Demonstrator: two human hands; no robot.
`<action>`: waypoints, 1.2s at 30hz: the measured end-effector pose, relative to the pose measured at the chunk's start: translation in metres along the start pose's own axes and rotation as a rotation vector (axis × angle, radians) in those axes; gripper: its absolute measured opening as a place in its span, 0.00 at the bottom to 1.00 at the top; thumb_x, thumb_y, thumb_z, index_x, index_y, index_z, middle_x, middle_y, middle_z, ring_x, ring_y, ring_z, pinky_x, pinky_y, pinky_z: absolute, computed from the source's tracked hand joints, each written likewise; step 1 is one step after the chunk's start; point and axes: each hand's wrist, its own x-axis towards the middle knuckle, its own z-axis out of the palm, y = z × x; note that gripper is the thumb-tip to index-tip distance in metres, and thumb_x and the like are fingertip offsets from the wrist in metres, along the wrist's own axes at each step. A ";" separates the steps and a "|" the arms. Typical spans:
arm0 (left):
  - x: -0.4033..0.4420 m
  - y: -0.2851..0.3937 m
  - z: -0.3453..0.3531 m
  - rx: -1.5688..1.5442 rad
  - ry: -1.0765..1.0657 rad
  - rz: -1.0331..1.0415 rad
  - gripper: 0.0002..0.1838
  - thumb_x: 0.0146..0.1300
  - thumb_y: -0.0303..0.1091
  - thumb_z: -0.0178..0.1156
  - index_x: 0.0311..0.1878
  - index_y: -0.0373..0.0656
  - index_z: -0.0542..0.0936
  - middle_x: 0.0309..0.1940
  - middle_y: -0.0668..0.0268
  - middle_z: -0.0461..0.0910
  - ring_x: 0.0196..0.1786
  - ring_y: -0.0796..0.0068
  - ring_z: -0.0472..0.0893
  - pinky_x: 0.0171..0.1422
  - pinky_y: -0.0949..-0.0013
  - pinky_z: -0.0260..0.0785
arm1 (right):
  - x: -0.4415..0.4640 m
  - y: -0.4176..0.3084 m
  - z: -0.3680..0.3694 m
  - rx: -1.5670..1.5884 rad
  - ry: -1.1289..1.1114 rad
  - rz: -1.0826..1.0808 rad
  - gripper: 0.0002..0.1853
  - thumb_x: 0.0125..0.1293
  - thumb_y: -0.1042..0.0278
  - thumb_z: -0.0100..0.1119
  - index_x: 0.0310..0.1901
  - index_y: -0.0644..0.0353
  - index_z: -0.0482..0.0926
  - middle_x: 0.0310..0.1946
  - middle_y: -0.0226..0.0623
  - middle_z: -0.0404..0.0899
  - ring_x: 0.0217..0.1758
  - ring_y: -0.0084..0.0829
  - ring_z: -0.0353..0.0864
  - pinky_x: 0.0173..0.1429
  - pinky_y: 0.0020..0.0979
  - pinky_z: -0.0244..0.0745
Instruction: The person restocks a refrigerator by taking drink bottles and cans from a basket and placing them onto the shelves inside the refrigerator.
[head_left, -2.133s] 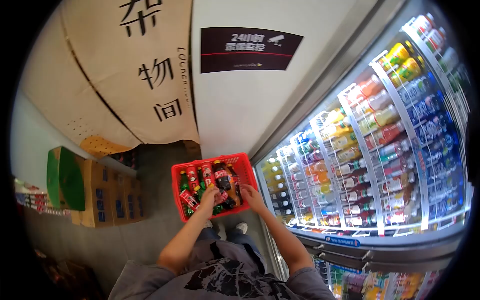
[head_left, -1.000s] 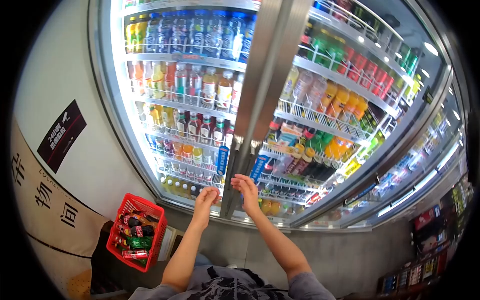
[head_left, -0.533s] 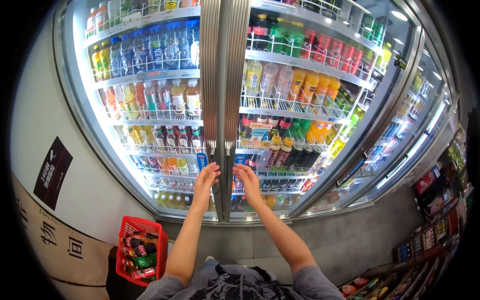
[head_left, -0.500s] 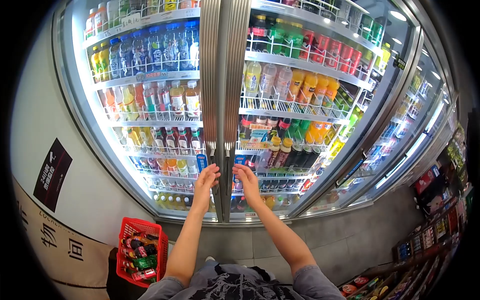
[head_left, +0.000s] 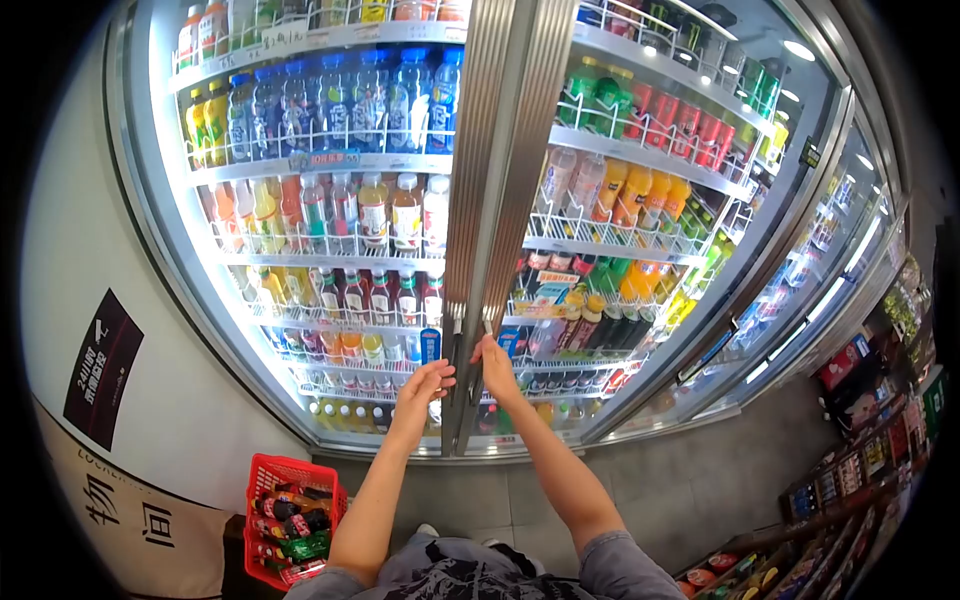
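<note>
Two glass fridge doors stand side by side, with ribbed metal edges where they meet. My right hand [head_left: 498, 368] has its fingers closed around the dark handle [head_left: 474, 384] on the right door's edge. Beside the left door's handle [head_left: 449, 350] is my left hand [head_left: 424, 388], fingers loosely curled and apart, their tips at the metal edge; firm contact cannot be made out. Behind the glass sit rows of drinks, such as blue-capped bottles [head_left: 370, 98] on the left and red cans [head_left: 686, 130] on the right.
At lower left, a red basket [head_left: 254, 510] holds several bottles lying on their sides. A white wall with a dark sign [head_left: 103, 370] is left of the fridge. More glass doors [head_left: 810, 290] continue to the right. Product shelves [head_left: 850, 480] stand at lower right.
The view has turned, so the doors appear farther right and more tilted. My right hand has closed onto its handle. My left hand has come up to the left door's edge.
</note>
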 end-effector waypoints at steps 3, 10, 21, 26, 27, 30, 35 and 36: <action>0.000 0.001 -0.008 -0.012 -0.040 -0.014 0.18 0.76 0.37 0.48 0.63 0.40 0.73 0.58 0.61 0.78 0.57 0.72 0.78 0.60 0.70 0.68 | -0.006 -0.015 0.006 -0.043 0.066 0.076 0.26 0.80 0.48 0.34 0.30 0.60 0.68 0.26 0.30 0.68 0.33 0.23 0.67 0.43 0.27 0.65; -0.015 -0.008 -0.018 -0.053 -0.092 -0.081 0.18 0.76 0.38 0.48 0.63 0.41 0.74 0.57 0.62 0.79 0.57 0.72 0.79 0.60 0.70 0.68 | -0.008 -0.008 0.017 -0.010 0.158 0.150 0.25 0.80 0.49 0.35 0.30 0.60 0.68 0.27 0.30 0.68 0.33 0.24 0.66 0.43 0.26 0.64; -0.072 -0.010 -0.062 -0.062 -0.050 -0.077 0.18 0.76 0.37 0.48 0.62 0.40 0.74 0.56 0.62 0.79 0.56 0.72 0.79 0.60 0.69 0.69 | -0.019 -0.015 0.024 -0.044 0.235 0.169 0.27 0.79 0.45 0.38 0.30 0.60 0.69 0.26 0.29 0.69 0.34 0.22 0.67 0.44 0.26 0.63; -0.073 -0.004 -0.038 -0.051 -0.051 -0.046 0.19 0.76 0.39 0.48 0.63 0.42 0.74 0.57 0.62 0.79 0.57 0.73 0.78 0.60 0.71 0.67 | -0.070 -0.032 0.008 -0.027 0.184 0.104 0.25 0.80 0.49 0.39 0.29 0.60 0.70 0.25 0.28 0.70 0.32 0.22 0.68 0.43 0.25 0.65; -0.074 -0.006 -0.028 -0.049 -0.071 -0.049 0.19 0.76 0.39 0.48 0.63 0.42 0.74 0.57 0.62 0.79 0.57 0.73 0.78 0.60 0.71 0.67 | -0.081 -0.035 0.004 -0.038 0.160 0.073 0.25 0.79 0.49 0.39 0.30 0.61 0.70 0.26 0.29 0.72 0.33 0.22 0.69 0.43 0.26 0.65; -0.083 -0.014 0.005 -0.035 -0.058 -0.044 0.22 0.75 0.39 0.50 0.68 0.43 0.70 0.62 0.61 0.75 0.61 0.73 0.75 0.62 0.71 0.65 | -0.120 -0.053 -0.013 -0.070 0.146 0.109 0.25 0.80 0.49 0.39 0.30 0.61 0.71 0.27 0.29 0.73 0.34 0.22 0.70 0.44 0.26 0.66; -0.101 -0.022 0.048 0.022 -0.077 0.020 0.26 0.75 0.38 0.49 0.73 0.43 0.64 0.69 0.60 0.67 0.70 0.68 0.68 0.68 0.66 0.61 | -0.188 -0.085 -0.036 -0.006 0.152 0.083 0.24 0.79 0.49 0.42 0.31 0.62 0.72 0.27 0.28 0.73 0.36 0.21 0.73 0.45 0.25 0.69; -0.107 -0.018 0.057 0.029 -0.081 0.034 0.26 0.75 0.39 0.49 0.73 0.43 0.64 0.70 0.61 0.67 0.71 0.68 0.67 0.69 0.65 0.60 | -0.201 -0.090 -0.043 -0.030 0.135 0.117 0.26 0.79 0.48 0.40 0.33 0.61 0.76 0.31 0.29 0.78 0.38 0.20 0.72 0.47 0.24 0.66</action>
